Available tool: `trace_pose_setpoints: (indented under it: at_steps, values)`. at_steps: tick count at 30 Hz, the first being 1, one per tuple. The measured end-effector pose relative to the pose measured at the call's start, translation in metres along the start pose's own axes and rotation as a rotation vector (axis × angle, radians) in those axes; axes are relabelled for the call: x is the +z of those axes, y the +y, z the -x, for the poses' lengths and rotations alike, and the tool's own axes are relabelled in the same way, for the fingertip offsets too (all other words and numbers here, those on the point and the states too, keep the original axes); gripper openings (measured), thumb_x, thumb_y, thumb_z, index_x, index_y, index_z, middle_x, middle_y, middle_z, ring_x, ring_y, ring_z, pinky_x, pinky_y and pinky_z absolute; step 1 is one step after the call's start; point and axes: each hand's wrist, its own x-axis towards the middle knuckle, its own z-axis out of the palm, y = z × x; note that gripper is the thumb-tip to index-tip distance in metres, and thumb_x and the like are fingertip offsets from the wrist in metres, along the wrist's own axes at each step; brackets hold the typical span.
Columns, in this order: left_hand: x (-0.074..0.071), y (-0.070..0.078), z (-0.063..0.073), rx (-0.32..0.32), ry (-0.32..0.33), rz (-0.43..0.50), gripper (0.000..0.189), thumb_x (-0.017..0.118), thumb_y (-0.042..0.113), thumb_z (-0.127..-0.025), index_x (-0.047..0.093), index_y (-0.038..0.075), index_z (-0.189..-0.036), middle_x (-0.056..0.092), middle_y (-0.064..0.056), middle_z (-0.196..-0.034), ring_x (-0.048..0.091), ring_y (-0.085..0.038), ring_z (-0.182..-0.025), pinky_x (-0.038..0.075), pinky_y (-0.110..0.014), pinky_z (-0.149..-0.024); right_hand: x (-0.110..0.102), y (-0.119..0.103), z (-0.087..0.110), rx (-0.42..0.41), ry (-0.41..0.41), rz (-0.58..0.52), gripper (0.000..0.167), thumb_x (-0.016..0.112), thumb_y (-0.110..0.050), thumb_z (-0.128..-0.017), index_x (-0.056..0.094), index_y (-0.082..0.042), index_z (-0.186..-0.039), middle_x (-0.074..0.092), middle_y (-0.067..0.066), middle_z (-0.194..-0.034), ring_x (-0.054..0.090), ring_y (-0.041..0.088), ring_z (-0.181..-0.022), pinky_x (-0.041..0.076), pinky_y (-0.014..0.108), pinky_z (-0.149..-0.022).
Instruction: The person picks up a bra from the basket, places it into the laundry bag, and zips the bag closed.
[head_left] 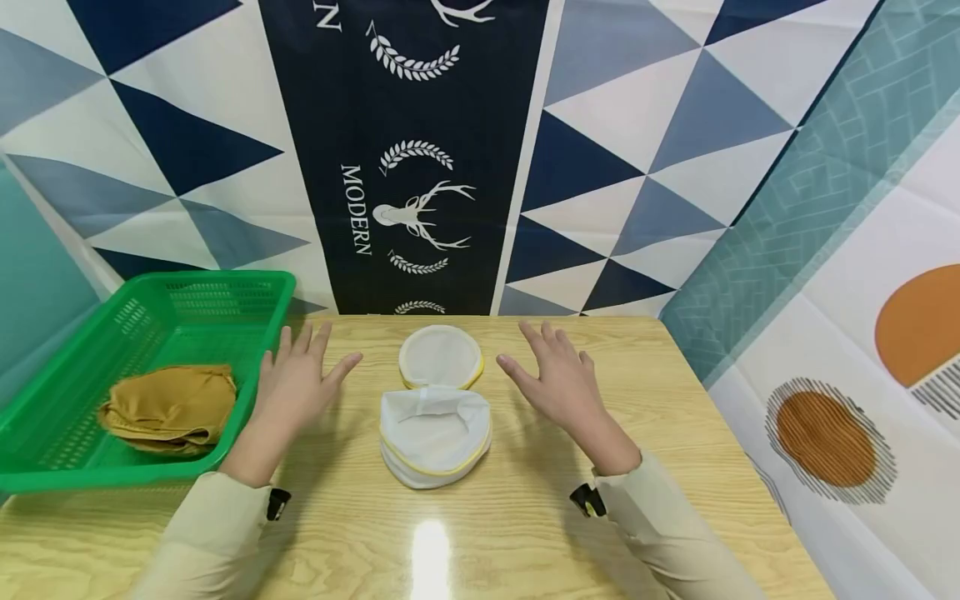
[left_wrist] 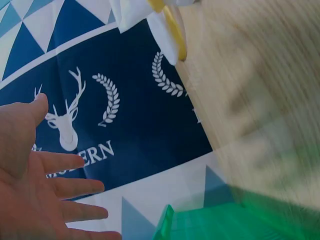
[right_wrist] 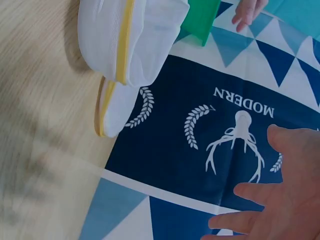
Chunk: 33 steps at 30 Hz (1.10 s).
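One green basket (head_left: 97, 477) held a folded mustard cloth (head_left: 172, 407); near it hovered the left hand (head_left: 296, 382), its grip spread wide. On the counter (head_left: 360, 533) sat a white, yellow-trimmed pouch (head_left: 435, 433), a round white piece (head_left: 441, 354) just behind. The right hand (head_left: 558, 379) was wide too.

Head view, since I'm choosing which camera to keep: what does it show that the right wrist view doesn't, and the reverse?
Only head: the folded brown cloth, cream sleeves and printed brown circles.

Only right wrist: the right hand from its palm side, and the larger white item side-on.

Both: both hands, including the left hand, both white items, the green basket (partly in the wrist view), wooden table and deer-print backdrop.
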Motion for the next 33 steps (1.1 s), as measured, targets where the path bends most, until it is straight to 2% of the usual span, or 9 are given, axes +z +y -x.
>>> trace_pose_setpoints:
  at_steps: [6,11,17,24,29,33]
  values:
    - [-0.006,-0.008,0.001,0.014,0.073,-0.005,0.080,0.031,0.063,-0.093,0.033,0.001,-0.143,0.036,-0.029,-0.143,0.025,-0.050,-0.132,0.025,-0.069,-0.099,0.004,0.002,0.002,-0.014,-0.035,-0.067,0.074,0.038,-0.066,-0.090,0.032,-0.019,-0.146,0.027,0.019,-0.152,0.027,0.038,-0.139,0.025,0.067,-0.102]
    - [-0.009,-0.016,0.004,0.013,0.099,-0.009,0.077,0.035,0.060,-0.094,0.037,-0.002,-0.140,0.041,-0.030,-0.138,0.033,-0.049,-0.127,0.030,-0.069,-0.094,0.008,0.003,0.002,-0.030,-0.093,-0.162,0.073,0.044,-0.062,-0.090,0.033,-0.017,-0.146,0.030,0.016,-0.151,0.028,0.036,-0.139,0.028,0.064,-0.103]
    - [-0.013,-0.023,0.006,0.002,0.106,-0.009,0.075,0.039,0.058,-0.094,0.041,-0.003,-0.137,0.042,-0.031,-0.136,0.036,-0.051,-0.124,0.032,-0.070,-0.091,0.014,0.005,0.003,-0.022,-0.145,-0.250,0.072,0.049,-0.057,-0.090,0.033,-0.015,-0.145,0.034,0.015,-0.149,0.032,0.035,-0.137,0.030,0.056,-0.107]
    - [-0.022,-0.037,0.013,-0.013,0.094,0.015,0.071,0.044,0.053,-0.094,0.041,-0.005,-0.136,0.043,-0.034,-0.133,0.038,-0.054,-0.119,0.035,-0.068,-0.090,0.025,0.004,0.003,-0.007,-0.207,-0.327,0.069,0.055,-0.052,-0.089,0.032,-0.020,-0.146,0.039,0.009,-0.147,0.047,0.037,-0.126,0.042,0.052,-0.097]
    - [-0.026,-0.050,0.017,-0.011,0.093,0.023,0.072,0.043,0.054,-0.094,0.042,-0.005,-0.135,0.044,-0.034,-0.131,0.040,-0.054,-0.117,0.039,-0.066,-0.086,0.036,0.003,0.005,0.012,-0.229,-0.384,0.066,0.058,-0.048,-0.088,0.036,-0.018,-0.144,0.043,0.007,-0.145,0.050,0.036,-0.123,0.044,0.050,-0.096]
    - [-0.030,-0.058,0.020,-0.012,0.097,0.044,0.072,0.042,0.053,-0.095,0.042,-0.006,-0.135,0.044,-0.036,-0.130,0.042,-0.055,-0.114,0.040,-0.065,-0.084,0.044,0.003,0.006,0.032,-0.245,-0.417,0.065,0.060,-0.047,-0.088,0.039,-0.018,-0.142,0.047,0.012,-0.141,0.053,0.034,-0.118,0.045,0.048,-0.094]
